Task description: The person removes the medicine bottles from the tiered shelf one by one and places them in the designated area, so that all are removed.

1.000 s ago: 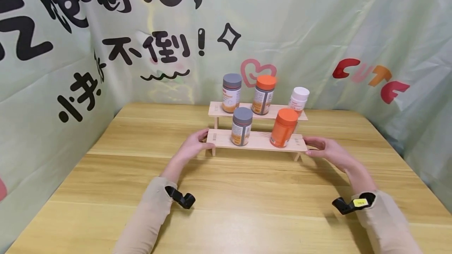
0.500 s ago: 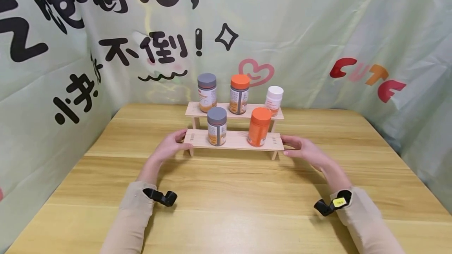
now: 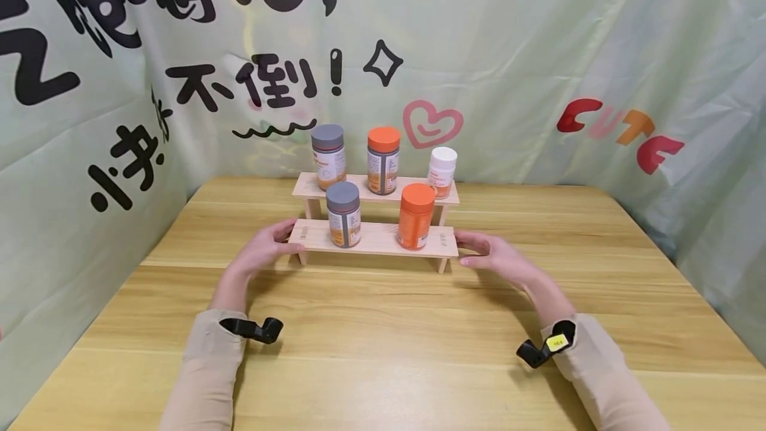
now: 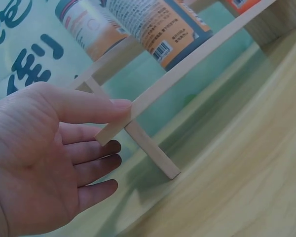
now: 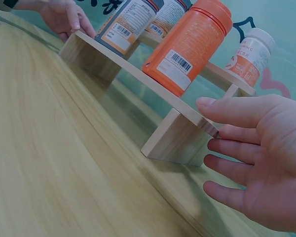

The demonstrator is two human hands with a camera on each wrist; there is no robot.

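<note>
The wooden table [image 3: 383, 324] carries a two-tier wooden rack [image 3: 374, 239] standing toward its far side, in front of a pale green printed backdrop [image 3: 479, 52]. The rack is thin, stiff plank on short legs, so it looks light in itself and rigid enough to be taken by its two ends; the load on it is the risk, since five bottles stand loose on smooth wood and would likely slide or topple if it tilts or jerks. On the lower tier stand a grey-capped bottle [image 3: 344, 214] and an all-orange bottle [image 3: 415, 216]; on the upper tier a second grey-capped bottle [image 3: 328, 156], an orange-capped bottle [image 3: 383, 160] and a small white bottle [image 3: 442, 172], all upright. The left hand [image 3: 262, 253] is at the left end of the lower plank: in the left wrist view its thumb lies along the top edge of the board and the fingers [image 4: 96, 163] reach loosely beneath, a light pinch on the plank's end. The right hand [image 3: 493, 257] mirrors it at the right end, thumb touching the top corner and fingers [image 5: 237, 170] spread straight just beside the leg, so this grip is open and pressing rather than closed. Holding low, at both ends and level, seems the safest purchase.
</note>
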